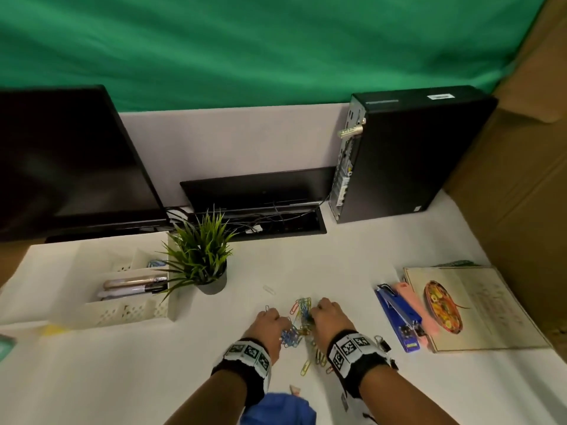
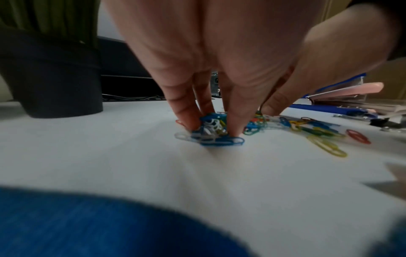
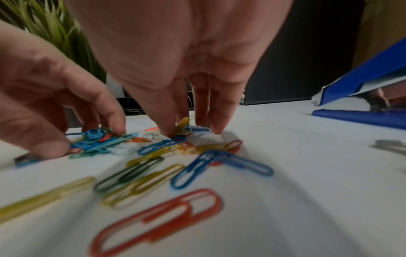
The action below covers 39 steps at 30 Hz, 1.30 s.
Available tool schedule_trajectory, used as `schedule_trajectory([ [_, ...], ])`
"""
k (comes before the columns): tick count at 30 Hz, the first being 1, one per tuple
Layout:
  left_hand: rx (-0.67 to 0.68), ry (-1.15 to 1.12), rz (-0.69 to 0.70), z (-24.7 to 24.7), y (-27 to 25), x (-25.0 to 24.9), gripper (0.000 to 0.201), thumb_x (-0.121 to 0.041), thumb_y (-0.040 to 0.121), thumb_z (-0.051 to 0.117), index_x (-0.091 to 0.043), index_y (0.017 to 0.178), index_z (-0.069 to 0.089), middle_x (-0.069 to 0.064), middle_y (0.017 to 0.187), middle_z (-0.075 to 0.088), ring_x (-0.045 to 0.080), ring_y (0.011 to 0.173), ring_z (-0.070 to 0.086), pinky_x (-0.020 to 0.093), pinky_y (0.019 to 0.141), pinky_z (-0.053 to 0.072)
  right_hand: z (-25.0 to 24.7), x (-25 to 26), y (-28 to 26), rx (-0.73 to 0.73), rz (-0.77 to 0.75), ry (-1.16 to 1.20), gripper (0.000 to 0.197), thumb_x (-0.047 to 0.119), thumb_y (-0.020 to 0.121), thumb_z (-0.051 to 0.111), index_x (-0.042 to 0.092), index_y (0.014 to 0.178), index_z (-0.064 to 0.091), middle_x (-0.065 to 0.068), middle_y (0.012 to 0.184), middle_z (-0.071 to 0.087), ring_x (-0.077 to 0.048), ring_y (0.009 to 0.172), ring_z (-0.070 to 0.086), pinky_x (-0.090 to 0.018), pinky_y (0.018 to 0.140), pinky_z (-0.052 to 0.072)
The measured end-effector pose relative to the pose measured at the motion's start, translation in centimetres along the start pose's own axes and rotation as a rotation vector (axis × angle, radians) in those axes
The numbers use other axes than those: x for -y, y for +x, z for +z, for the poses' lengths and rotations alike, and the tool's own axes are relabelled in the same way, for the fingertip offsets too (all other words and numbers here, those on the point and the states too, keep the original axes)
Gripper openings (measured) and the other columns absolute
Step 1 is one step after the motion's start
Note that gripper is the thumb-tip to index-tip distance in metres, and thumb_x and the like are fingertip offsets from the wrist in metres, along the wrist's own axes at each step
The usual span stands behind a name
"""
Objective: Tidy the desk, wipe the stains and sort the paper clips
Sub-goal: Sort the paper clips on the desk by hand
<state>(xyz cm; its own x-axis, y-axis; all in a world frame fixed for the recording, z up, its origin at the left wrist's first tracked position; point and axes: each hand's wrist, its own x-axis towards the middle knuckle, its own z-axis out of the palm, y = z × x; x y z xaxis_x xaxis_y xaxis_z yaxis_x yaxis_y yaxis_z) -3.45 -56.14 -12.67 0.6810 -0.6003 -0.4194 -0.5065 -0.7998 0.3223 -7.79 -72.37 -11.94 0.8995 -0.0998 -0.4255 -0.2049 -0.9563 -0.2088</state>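
Left hand (image 1: pixel 267 323) fingertips (image 2: pixel 236 129) bunched round a blue-and-white clip cluster (image 2: pixel 211 133) on the desk (image 2: pixel 110 156), right hand (image 1: pixel 328 314) pinching into the mixed paper clips (image 3: pixel 175 151) just beside: tangled clips likely dragging stray colours along, or scattering toward the blue stapler (image 1: pixel 397 320).

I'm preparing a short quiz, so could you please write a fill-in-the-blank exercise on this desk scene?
1. Both hands work in a heap of coloured paper ____ on the desk.
2. The left hand gathers mostly ____ ones.
3. The blue stapler lies beside a ____ one.
4. The plant stands beside a white ____.

Missing: clips; blue; pink; tray
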Motion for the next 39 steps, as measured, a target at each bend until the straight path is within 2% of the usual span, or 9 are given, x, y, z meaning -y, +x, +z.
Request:
schedule_trajectory([
  [7,-0.092,-0.164,-0.085,-0.5,0.4,1.7,0.034,-0.003,0.088,0.049,-0.017,0.118,0.060,0.005,0.119,0.060,0.019,0.109,0.057,0.019,0.090,0.042,-0.2,-0.5,-1.6,-0.089,0.150,0.273,0.030,0.010,0.091,0.052,0.018,0.116,0.066,-0.005,0.117,0.064,-0.022,0.108,0.060,-0.024,0.092,0.047],
  [13,-0.138,-0.900,-0.307,-1.1,-0.2,2.9,0.035,0.017,0.082,0.046,-0.010,0.084,0.069,0.000,0.062,0.054,0.021,0.058,0.049,0.016,0.044,0.040,-1.2,-2.0,-3.7,-0.028,0.469,1.665,0.021,-0.004,0.091,0.047,0.000,0.099,0.065,-0.009,0.068,0.054,-0.020,0.057,0.053,-0.026,0.054,0.052],
  [15,-0.072,-1.169,-0.364,-1.4,-0.5,3.2,0.035,0.024,0.081,0.044,-0.003,0.087,0.066,0.008,0.063,0.054,0.026,0.062,0.050,0.021,0.047,0.041,-1.2,-1.9,-4.3,-0.015,0.511,1.924,0.019,0.004,0.087,0.042,0.004,0.078,0.058,-0.009,0.066,0.048,-0.021,0.057,0.047,-0.028,0.053,0.048],
  [21,0.067,-1.630,-0.522,-2.7,-1.8,2.6,0.027,0.012,0.089,0.037,0.002,0.079,0.059,0.013,0.067,0.050,0.021,0.055,0.044,0.019,0.039,0.044,-0.8,-1.8,-4.0,-0.006,0.547,1.641,0.042,0.034,0.093,0.049,0.016,0.055,0.043,-0.002,0.052,0.044,-0.015,0.043,0.036,-0.022,0.046,0.025],
  [24,0.094,-1.417,-0.592,-2.9,-1.7,2.0,0.017,-0.007,0.089,0.047,-0.008,0.073,0.052,0.006,0.061,0.045,0.017,0.044,0.041,0.016,0.041,0.029,-0.7,-2.2,-3.7,-0.044,0.475,0.981,0.024,0.033,0.088,0.060,0.017,0.072,0.051,0.001,0.063,0.052,-0.012,0.054,0.046,-0.021,0.048,0.033],
  [26,0.053,-0.918,-0.533,-2.7,-1.3,2.0,0.014,-0.021,0.089,0.056,-0.007,0.090,0.060,0.010,0.085,0.062,0.024,0.073,0.064,0.022,0.057,0.041,-0.7,-2.2,-3.7,-0.057,0.363,0.644,0.011,0.031,0.084,0.064,0.024,0.087,0.056,0.004,0.076,0.059,-0.010,0.063,0.054,-0.021,0.054,0.042],
  [30,0.036,-0.152,-0.472,-1.3,-1.0,2.6,0.047,-0.046,0.081,0.063,-0.017,0.117,0.054,0.004,0.123,0.060,0.024,0.112,0.058,0.030,0.089,0.048,0.1,-1.5,-3.1,0.018,0.239,0.246,0.023,0.027,0.089,0.057,0.026,0.112,0.061,-0.003,0.112,0.065,-0.021,0.100,0.061,-0.026,0.084,0.050],
  [35,0.037,-0.045,-0.540,-0.6,-0.4,2.4,0.037,-0.039,0.082,0.061,-0.016,0.112,0.060,0.003,0.115,0.065,0.023,0.104,0.064,0.027,0.078,0.049,0.2,-2.1,-2.9,0.029,0.230,0.302,0.018,0.030,0.089,0.058,0.020,0.102,0.066,0.000,0.104,0.066,-0.017,0.095,0.061,-0.023,0.078,0.049],
  [39,0.058,-0.067,-0.552,-0.8,-0.5,2.0,0.035,-0.036,0.082,0.060,-0.016,0.110,0.062,0.003,0.114,0.066,0.022,0.102,0.064,0.027,0.078,0.050,-0.5,-2.9,-3.4,0.018,0.416,1.043,0.018,0.012,0.092,0.045,0.011,0.076,0.053,-0.004,0.068,0.051,-0.017,0.058,0.046,-0.024,0.055,0.035],
])
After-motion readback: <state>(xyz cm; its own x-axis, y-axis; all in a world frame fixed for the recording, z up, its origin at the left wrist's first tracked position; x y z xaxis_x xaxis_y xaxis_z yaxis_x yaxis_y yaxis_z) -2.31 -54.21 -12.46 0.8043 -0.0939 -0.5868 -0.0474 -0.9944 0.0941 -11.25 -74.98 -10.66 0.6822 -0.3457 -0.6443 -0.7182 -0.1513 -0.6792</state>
